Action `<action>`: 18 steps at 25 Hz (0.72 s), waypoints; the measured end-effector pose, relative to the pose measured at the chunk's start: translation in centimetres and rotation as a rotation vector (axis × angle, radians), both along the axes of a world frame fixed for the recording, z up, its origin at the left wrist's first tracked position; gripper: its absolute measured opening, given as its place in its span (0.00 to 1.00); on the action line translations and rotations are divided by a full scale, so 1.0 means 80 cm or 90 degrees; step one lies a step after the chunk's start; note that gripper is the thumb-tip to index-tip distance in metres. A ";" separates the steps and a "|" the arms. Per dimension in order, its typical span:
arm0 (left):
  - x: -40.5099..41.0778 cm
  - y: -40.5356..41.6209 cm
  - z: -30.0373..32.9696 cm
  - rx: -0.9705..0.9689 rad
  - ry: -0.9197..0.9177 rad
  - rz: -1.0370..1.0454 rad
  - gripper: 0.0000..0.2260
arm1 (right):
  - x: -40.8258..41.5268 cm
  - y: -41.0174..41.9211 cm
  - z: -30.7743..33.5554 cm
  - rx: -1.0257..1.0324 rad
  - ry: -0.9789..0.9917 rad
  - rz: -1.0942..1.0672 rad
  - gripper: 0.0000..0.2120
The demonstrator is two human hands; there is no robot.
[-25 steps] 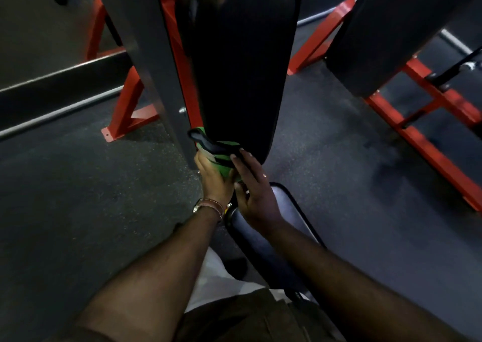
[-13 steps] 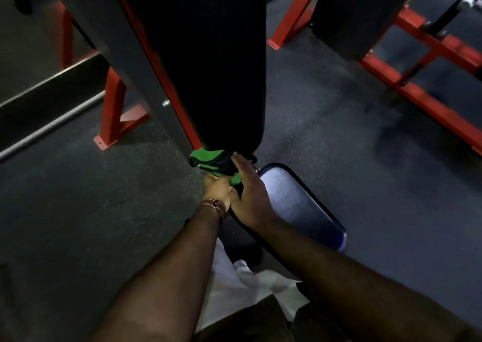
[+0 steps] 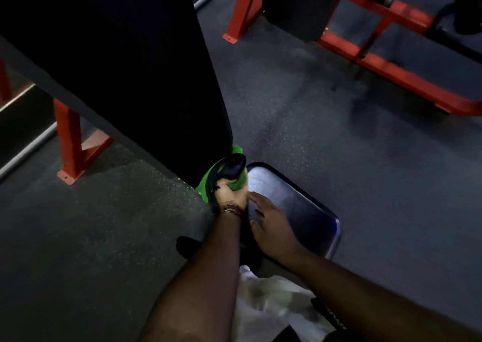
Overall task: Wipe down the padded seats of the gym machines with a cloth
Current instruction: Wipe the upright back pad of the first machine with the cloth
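Bunching the green cloth [image 3: 236,182] in our left hand [image 3: 229,194], we have it down at the very foot of the tall black back pad [image 3: 146,80], touching its lower corner right where it meets the seat pad [image 3: 294,206]. A second ago that cloth was held against the lower end of the back pad with both hands on it; now our right hand [image 3: 271,227] has let go and dropped away, fingers loosely spread and holding nothing, hovering just over the near edge of the seat. The left fingers are clenched around the cloth, with a dark strip of material folded in with the green.

So the upright pad looks finished, and we judge the stroke has run all the way to the bottom. Next up is the flat seat pad, which shows a pale sheen and sits just beside the cloth, so a short slide over should start it.

Beyond us, the speckled rubber floor [image 3: 300,112] stretches out, with red steel frames [image 3: 391,54] of neighbouring machines well apart at the top right.
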State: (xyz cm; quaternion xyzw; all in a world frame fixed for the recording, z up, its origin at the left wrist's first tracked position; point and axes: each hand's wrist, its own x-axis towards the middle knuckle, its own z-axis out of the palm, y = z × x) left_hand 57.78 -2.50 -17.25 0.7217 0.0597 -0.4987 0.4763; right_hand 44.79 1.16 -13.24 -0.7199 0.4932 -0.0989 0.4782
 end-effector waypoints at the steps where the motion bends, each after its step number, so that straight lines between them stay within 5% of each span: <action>1: -0.005 -0.008 0.004 -0.033 -0.044 -0.010 0.13 | -0.003 -0.003 0.001 0.009 -0.003 -0.028 0.28; 4: -0.019 0.011 0.017 0.129 -0.395 -0.402 0.11 | -0.006 -0.020 0.012 0.029 -0.030 -0.169 0.20; 6: -0.022 0.043 0.018 0.162 -0.495 -0.561 0.18 | -0.006 -0.037 0.022 0.018 -0.058 -0.248 0.16; 9: -0.011 0.068 0.044 0.087 -0.378 -0.494 0.25 | 0.004 -0.053 0.052 0.089 -0.140 -0.305 0.12; 11: 0.003 0.069 0.055 0.060 -0.342 -0.443 0.24 | 0.016 -0.052 0.074 0.257 -0.296 -0.304 0.12; 14: 0.034 0.091 0.106 0.060 -0.236 -0.464 0.07 | 0.031 -0.041 0.098 0.537 -0.491 -0.329 0.19; 18: 0.061 0.110 0.156 -0.021 0.065 -0.182 0.14 | 0.042 -0.034 0.120 0.564 -0.445 -0.243 0.24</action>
